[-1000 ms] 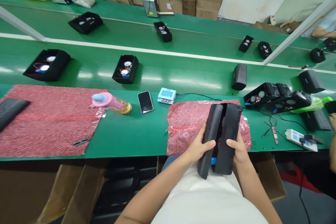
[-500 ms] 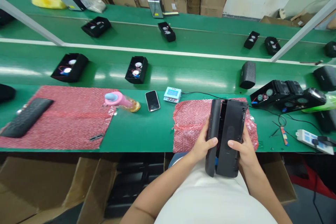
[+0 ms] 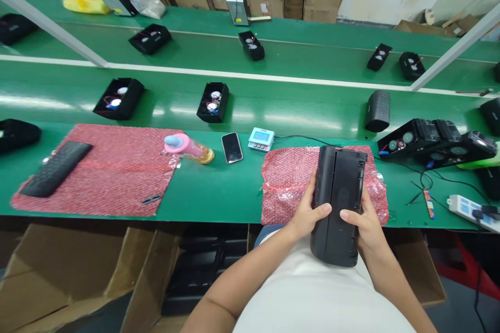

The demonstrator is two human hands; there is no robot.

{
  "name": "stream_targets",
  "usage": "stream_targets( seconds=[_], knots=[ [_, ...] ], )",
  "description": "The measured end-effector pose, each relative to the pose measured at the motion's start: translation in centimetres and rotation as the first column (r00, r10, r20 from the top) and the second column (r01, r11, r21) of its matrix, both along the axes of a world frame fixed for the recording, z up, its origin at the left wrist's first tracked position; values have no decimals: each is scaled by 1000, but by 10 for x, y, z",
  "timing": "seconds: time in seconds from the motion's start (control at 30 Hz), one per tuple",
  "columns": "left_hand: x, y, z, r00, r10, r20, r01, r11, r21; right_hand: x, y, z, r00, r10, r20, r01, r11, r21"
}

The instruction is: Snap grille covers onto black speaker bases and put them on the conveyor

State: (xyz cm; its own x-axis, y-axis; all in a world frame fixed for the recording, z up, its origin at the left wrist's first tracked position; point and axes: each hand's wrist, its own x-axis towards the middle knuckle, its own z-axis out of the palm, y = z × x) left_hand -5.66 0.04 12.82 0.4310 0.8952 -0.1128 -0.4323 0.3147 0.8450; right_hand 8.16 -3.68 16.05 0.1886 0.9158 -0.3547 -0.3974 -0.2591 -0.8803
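I hold a long black speaker housing (image 3: 339, 192) upright against my belly, over the near edge of the green bench. Its two shell halves lie pressed together with only a thin seam between them. My left hand (image 3: 308, 214) grips its left side, thumb across the front. My right hand (image 3: 362, 222) grips the right side in the same way. Behind the housing lies a red bubble-wrap sheet (image 3: 289, 179).
A bigger red bubble-wrap sheet (image 3: 113, 166) at left carries a black grille (image 3: 57, 167). A pink bottle (image 3: 187, 146), a phone (image 3: 232, 147) and a small meter (image 3: 261, 139) lie mid-bench. Open speaker shells (image 3: 213, 102) ride the belt. More speakers (image 3: 429, 143), cables and a power strip (image 3: 472, 207) crowd the right.
The two shell halves stood apart with a gap showing a blue part inside; now my hands have pressed them together. The view has shifted slightly left.
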Motion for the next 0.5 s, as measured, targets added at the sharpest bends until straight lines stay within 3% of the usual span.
stream_targets(
  seconds=[0.5],
  knots=[
    [-3,-7,-10,999,30,-37,-30,999,19,-2,1,3,998,38,50,-40,999,37]
  ],
)
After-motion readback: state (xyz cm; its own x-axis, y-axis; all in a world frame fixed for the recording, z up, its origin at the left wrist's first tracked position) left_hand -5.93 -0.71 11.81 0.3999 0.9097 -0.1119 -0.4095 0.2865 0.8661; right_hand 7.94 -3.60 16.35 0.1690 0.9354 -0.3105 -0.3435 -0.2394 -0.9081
